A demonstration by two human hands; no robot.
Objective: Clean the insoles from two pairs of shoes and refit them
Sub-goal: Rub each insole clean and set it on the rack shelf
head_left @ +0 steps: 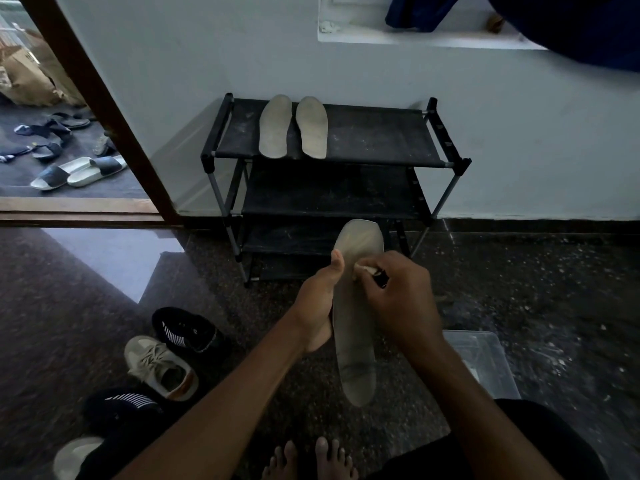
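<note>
Cleaning is under way: the left hand (317, 306), its grip closed on the grey insole (356, 358), holds it above the floor by the shoe rack (381, 140). The right hand (398, 296), grip pinching a small brush (375, 273), works near the toe. Next, likely scrub heelward, then rack it beside the two other insoles (275, 128)

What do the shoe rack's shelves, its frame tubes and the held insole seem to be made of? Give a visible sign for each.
Shelves: likely black fabric, matt, dust-marked and stretched between bars. Frame tubes: probably metal, grey with a dull sheen. Held insole: seemingly foam, matt grey, thin and slightly curved.
</note>
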